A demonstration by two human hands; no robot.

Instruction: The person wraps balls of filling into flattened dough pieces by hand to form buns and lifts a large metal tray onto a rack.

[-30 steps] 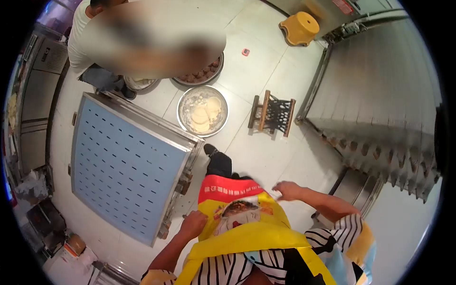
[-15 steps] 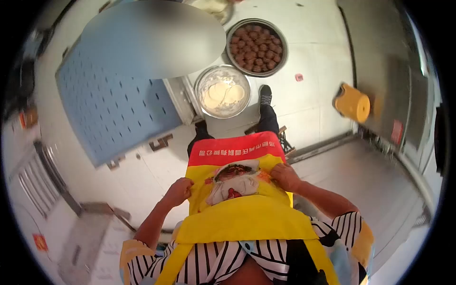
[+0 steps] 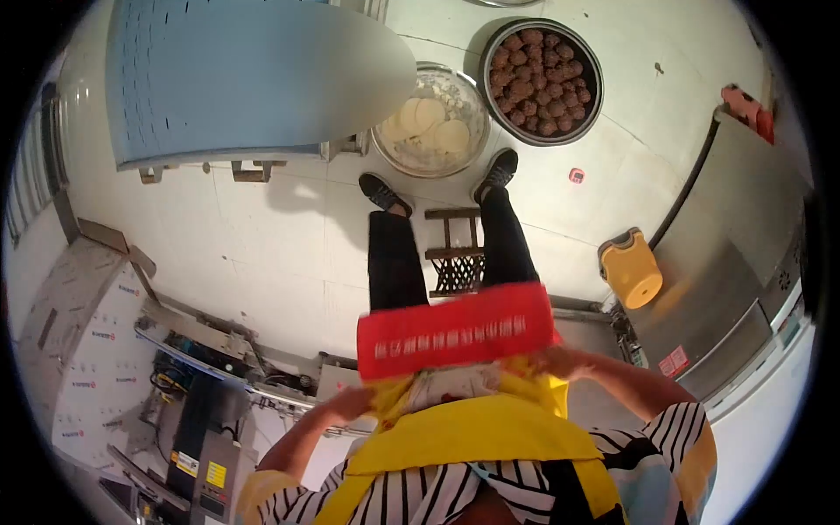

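Note:
The yellow and red apron (image 3: 455, 337) hangs over my lap, its red lower band lifted and folded up. At the apron's left side is my left hand (image 3: 352, 404), smeared by motion, so its fingers are unclear. My right hand (image 3: 560, 361) is closed at the apron's right edge, gripping the cloth. Beyond my feet, a metal bowl (image 3: 477, 144) holds pale flat dough rounds (image 3: 451, 136). Beside it on the floor stands a round pan (image 3: 597, 87) filled with dark brown balls (image 3: 534, 86).
Behind my legs stands a low folding stool (image 3: 455, 254). A yellow stool (image 3: 632, 269) is at the right by a steel cabinet (image 3: 713, 254). The blue perforated panel (image 3: 219, 87) is upper left. Machinery (image 3: 197, 437) lies lower left, and a small red object (image 3: 577, 176) is on the floor.
The view has turned and both feet now show before the folding stool. The apron's red band has risen toward my body. My hands have come to the apron's sides.

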